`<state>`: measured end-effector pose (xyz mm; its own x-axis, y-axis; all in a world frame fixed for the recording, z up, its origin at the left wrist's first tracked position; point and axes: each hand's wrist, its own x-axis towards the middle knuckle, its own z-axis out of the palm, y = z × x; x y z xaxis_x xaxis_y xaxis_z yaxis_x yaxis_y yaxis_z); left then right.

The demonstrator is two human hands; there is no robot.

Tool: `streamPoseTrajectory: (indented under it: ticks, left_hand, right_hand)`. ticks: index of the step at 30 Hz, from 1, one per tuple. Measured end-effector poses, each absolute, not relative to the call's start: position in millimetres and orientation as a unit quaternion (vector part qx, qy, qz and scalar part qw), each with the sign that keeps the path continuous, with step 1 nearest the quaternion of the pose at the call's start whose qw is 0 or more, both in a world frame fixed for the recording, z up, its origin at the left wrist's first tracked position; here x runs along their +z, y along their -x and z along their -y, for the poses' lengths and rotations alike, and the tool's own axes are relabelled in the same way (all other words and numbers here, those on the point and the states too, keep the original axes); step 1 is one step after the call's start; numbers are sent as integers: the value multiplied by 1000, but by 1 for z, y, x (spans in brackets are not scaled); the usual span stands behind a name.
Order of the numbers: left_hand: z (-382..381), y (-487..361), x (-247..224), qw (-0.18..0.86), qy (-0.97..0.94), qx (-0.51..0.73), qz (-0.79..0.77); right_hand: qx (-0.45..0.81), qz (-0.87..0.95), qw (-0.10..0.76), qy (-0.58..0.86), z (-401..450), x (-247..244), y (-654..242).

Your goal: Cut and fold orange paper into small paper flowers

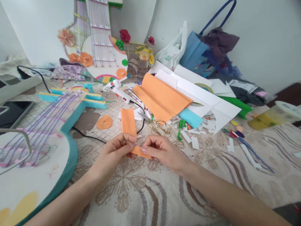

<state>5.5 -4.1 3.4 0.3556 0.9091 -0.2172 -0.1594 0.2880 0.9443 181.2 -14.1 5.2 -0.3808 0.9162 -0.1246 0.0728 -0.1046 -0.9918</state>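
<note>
Orange crepe-paper piece btwn hands, over tablecloth; L hand & R hand both pinching it. Orange strip just beyond L fingertips; join to held piece unclear. Gold-handled scissors beyond R hand, nr paper scraps. Farther: larger orange sheet, white glue gun. Teal-edged guitar model at L.

both hands pinch a small orange strip.

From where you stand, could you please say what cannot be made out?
In the head view:
Held orange paper: partly hidden by the left hand and right hand.
Turquoise-edged guitar: cut off by the left edge.
Standing guitar: cut off by the upper edge.
White label: print too small to read.
</note>
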Motion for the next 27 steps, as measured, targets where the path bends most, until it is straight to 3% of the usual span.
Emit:
streamPoseTrajectory:
  ticks: [7, 16, 27]
  left_hand:
    - [3, -6, 5, 653, -520, 327, -444]
    - [4, -5, 8, 625, -538, 330, -459]
    - [-1, -5, 0, 713, -372, 407, -432]
  right_hand:
    - [574, 581, 384, 430, 17, 0, -177]
    - [612, 612, 269, 423, 9, 8, -191]
    - [619, 527, 377, 444, 12, 2, -182]
